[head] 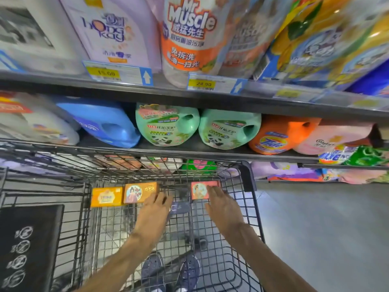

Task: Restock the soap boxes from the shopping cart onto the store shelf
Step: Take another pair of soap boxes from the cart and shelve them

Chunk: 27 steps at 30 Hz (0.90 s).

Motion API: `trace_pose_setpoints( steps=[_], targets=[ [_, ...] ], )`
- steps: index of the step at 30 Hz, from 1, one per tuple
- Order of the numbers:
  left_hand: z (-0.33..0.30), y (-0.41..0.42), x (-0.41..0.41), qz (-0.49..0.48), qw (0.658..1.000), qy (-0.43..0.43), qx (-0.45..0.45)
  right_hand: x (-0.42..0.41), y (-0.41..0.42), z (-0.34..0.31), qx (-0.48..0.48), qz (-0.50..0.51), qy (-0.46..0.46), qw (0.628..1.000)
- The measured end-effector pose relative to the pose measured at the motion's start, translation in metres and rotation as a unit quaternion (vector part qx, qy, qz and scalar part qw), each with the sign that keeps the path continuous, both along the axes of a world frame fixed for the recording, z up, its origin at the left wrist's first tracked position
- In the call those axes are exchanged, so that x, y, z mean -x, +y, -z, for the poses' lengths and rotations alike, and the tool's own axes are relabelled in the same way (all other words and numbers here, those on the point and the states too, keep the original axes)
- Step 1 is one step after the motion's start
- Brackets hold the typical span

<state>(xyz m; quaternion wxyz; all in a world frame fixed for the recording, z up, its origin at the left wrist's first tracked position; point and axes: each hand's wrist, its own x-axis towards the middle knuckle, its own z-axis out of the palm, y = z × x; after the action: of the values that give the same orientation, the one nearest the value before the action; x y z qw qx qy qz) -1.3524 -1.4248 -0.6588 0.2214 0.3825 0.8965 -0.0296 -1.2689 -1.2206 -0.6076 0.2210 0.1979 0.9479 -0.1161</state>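
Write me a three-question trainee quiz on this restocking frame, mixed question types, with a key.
1. True or false: the right hand has lifted the red soap box clear of the shopping cart.
2. How many soap boxes show in the cart? A) one B) three C) five
3. Fill in: the left hand reaches toward the ______ box with a figure printed on it, next to the yellow box.

Key
1. False. The box sits against the cart's far wall, with straight fingers on it.
2. B.
3. Orange.
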Motion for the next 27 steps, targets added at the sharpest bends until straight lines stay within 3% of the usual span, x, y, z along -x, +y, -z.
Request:
trace_pose_setpoints(
  steps=[2, 4, 6, 8, 9, 13, 15, 18, 20, 23, 24, 27],
  targets=[
    [-0.014, -0.017, -0.008, -0.076, 0.994, -0.043, -0.066, 0.007, 0.005, 0.016, 0.035, 0.051, -0.008, 0.998],
    [-0.023, -0.036, -0.011, -0.157, 0.973, -0.104, -0.133, 0.008, 0.007, 0.025, 0.135, 0.141, 0.026, 0.981],
    [-0.021, -0.055, -0.015, -0.195, 0.955, -0.149, -0.168, 0.010, 0.006, 0.029, 0.264, 0.271, 0.040, 0.925],
    [-0.017, -0.069, -0.020, -0.227, 0.933, -0.195, -0.201, 0.018, 0.005, 0.034, 0.319, 0.388, 0.030, 0.864],
    [-0.016, -0.074, -0.022, -0.237, 0.927, -0.204, -0.207, 0.020, 0.009, 0.040, 0.320, 0.415, 0.017, 0.851],
    [-0.011, -0.087, -0.031, -0.253, 0.930, -0.201, -0.175, 0.026, 0.011, 0.056, 0.179, 0.345, -0.023, 0.921],
    [-0.011, -0.090, -0.036, -0.273, 0.923, -0.211, -0.172, 0.024, 0.011, 0.061, 0.199, 0.323, -0.010, 0.925],
    [-0.015, -0.087, -0.045, -0.305, 0.904, -0.233, -0.186, 0.017, 0.018, 0.063, 0.098, 0.235, -0.004, 0.967],
    [-0.017, -0.087, -0.049, -0.325, 0.892, -0.250, -0.189, 0.006, 0.016, 0.057, 0.090, 0.182, 0.025, 0.979],
    [-0.019, -0.092, -0.053, -0.334, 0.885, -0.264, -0.188, -0.017, 0.004, 0.044, 0.193, 0.167, 0.129, 0.958],
    [-0.021, -0.095, -0.054, -0.347, 0.879, -0.271, -0.182, -0.021, 0.000, 0.040, 0.244, 0.209, 0.158, 0.934],
    [-0.031, -0.099, -0.049, -0.424, 0.818, -0.319, -0.222, -0.028, -0.004, 0.034, 0.337, 0.299, 0.178, 0.875]
  ],
)
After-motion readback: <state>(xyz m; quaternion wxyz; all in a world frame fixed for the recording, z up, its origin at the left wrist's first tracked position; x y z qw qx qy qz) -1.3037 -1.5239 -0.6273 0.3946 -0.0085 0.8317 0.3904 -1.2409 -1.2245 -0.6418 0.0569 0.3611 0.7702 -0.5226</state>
